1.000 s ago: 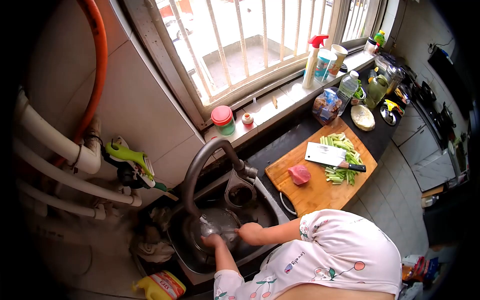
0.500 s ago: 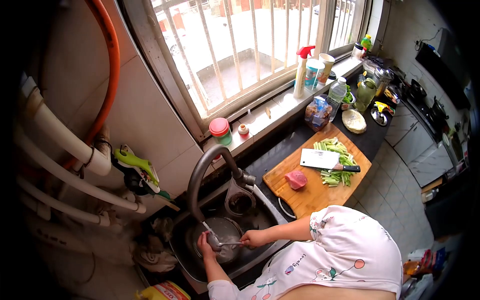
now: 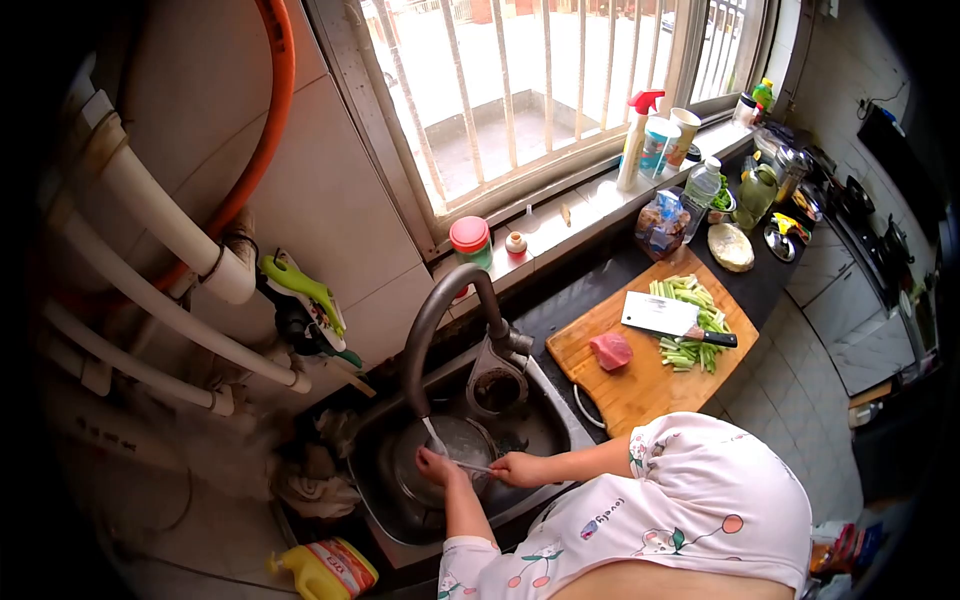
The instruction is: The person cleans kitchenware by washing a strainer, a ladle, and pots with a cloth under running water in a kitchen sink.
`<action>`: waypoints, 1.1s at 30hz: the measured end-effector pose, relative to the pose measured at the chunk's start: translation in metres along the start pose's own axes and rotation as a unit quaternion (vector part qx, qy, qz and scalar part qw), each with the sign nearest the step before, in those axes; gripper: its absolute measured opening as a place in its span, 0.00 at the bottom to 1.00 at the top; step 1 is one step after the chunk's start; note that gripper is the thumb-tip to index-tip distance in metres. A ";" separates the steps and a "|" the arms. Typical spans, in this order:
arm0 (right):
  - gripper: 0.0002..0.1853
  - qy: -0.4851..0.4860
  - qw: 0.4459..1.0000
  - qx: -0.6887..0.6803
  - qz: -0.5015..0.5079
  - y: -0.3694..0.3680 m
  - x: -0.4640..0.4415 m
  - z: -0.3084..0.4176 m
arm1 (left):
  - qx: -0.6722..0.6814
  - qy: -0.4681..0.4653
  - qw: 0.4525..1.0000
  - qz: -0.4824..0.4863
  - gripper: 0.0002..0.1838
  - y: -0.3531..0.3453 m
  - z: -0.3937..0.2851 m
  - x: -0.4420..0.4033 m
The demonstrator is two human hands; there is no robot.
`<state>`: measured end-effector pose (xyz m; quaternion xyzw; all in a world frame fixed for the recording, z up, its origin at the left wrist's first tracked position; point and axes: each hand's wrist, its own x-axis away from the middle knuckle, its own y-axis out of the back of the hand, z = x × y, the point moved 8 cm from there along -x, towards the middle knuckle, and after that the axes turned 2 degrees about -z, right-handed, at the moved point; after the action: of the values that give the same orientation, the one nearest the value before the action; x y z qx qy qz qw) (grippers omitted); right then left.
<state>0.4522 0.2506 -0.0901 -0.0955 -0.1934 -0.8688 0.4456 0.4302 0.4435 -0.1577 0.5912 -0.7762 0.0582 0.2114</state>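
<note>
Both my hands are over the sink (image 3: 378, 505), on a long-handled metal utensil (image 3: 471, 466) that looks like a spoon. My right hand (image 3: 517, 469) is closed round the end of its handle. At the other end my left hand (image 3: 437, 466) grips the utensil and hides its head. Water runs from the curved faucet (image 3: 413, 365) onto or just beside my left hand. Below, a round metal bowl (image 3: 472, 432) sits in the sink.
Right of the sink, a wooden cutting board (image 3: 640, 395) holds raw meat (image 3: 611, 351), cut green stalks (image 3: 690, 354) and a cleaver (image 3: 660, 312). A spray bottle (image 3: 634, 145) and jars line the windowsill. A yellow jug (image 3: 325, 572) stands at lower left.
The view has shifted, moving the scene rightward and slightly up. My left hand has turned and closed over the utensil's head, which showed before. My right hand keeps its hold on the handle.
</note>
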 end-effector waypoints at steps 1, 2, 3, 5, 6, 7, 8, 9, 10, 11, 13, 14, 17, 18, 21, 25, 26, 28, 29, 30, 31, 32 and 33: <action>0.13 -0.009 0.999 0.030 0.018 0.004 0.006 0.006 | 0.027 0.069 0.997 0.023 0.19 0.000 0.000 -0.001; 0.13 -0.018 0.997 0.058 0.037 0.009 0.013 0.012 | 0.070 0.261 0.954 0.131 0.22 -0.010 0.016 0.010; 0.13 -0.025 0.994 0.088 0.054 0.014 0.021 0.019 | 0.070 0.334 0.912 0.226 0.25 -0.014 0.033 0.001; 0.13 -0.016 0.982 0.185 0.037 0.029 0.031 0.040 | 0.054 0.329 0.901 0.277 0.24 -0.015 0.040 -0.002; 0.13 -0.036 0.971 0.234 0.039 0.045 0.038 0.058 | 0.096 0.326 0.893 0.296 0.24 -0.016 0.032 0.005; 0.13 -0.057 0.957 0.283 0.040 0.055 0.041 0.065 | 0.136 0.323 0.883 0.313 0.23 -0.015 0.019 0.017; 0.17 -0.062 0.955 0.289 0.005 0.061 0.034 0.052 | 0.177 0.319 0.871 0.330 0.23 -0.016 0.012 0.025; 0.21 -0.099 0.952 0.290 -0.003 0.068 0.032 0.049 | 0.157 0.306 0.871 0.351 0.21 -0.015 0.011 0.024; 0.21 -0.072 0.953 0.295 -0.008 0.072 0.035 0.055 | 0.137 0.292 0.871 0.371 0.19 -0.010 0.011 0.019; 0.22 -0.044 0.952 0.301 -0.014 0.077 0.037 0.063 | 0.119 0.277 0.870 0.390 0.18 -0.005 0.013 0.014; 0.20 -0.049 0.941 0.335 -0.005 0.069 0.028 0.051 | 0.030 0.178 0.921 0.344 0.16 0.001 0.016 -0.002; 0.20 -0.051 0.935 0.350 -0.001 0.063 0.024 0.043 | -0.021 0.142 0.949 0.280 0.16 0.005 0.021 -0.011; 0.16 -0.085 0.953 0.292 -0.014 0.051 0.015 0.023 | 0.047 0.128 0.984 0.116 0.18 0.020 0.034 -0.019; 0.15 -0.050 0.950 0.307 -0.029 0.047 0.016 0.027 | 0.067 0.143 0.986 0.056 0.18 0.025 0.037 -0.016; 0.16 0.026 0.939 0.337 -0.065 0.039 0.017 0.037 | 0.153 0.206 0.966 -0.028 0.18 0.024 0.043 0.001; 0.17 0.032 0.937 0.339 -0.079 0.027 0.007 0.043 | 0.360 0.306 0.881 -0.006 0.15 -0.011 0.072 0.011; 0.18 0.034 0.939 0.335 -0.074 0.027 0.006 0.048 | 0.417 0.319 0.851 -0.009 0.14 -0.018 0.062 0.019; 0.17 0.039 0.939 0.328 -0.090 0.032 0.007 0.048 | 0.414 0.343 0.842 0.042 0.13 -0.018 0.057 0.025; 0.17 0.036 0.940 0.325 -0.093 0.034 0.006 0.047 | 0.416 0.354 0.835 0.070 0.13 -0.022 0.056 0.029; 0.17 0.042 0.940 0.327 -0.092 0.034 0.000 0.051 | 0.405 0.348 0.843 0.063 0.14 -0.020 0.050 0.032; 0.16 0.028 0.942 0.318 -0.103 0.035 0.008 0.044 | 0.386 0.352 0.847 0.096 0.13 -0.016 0.045 0.041; 0.16 0.035 0.942 0.314 -0.110 0.037 0.012 0.042 | 0.374 0.361 0.849 0.098 0.12 -0.015 0.050 0.045; 0.16 0.034 0.940 0.319 -0.112 0.038 0.012 0.042 | 0.373 0.366 0.847 0.094 0.12 -0.010 0.052 0.043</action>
<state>0.4763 0.2397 -0.0381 0.1040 -0.4546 -0.8085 0.3591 0.4170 0.3849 -0.1891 0.4857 -0.6142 0.5750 0.2370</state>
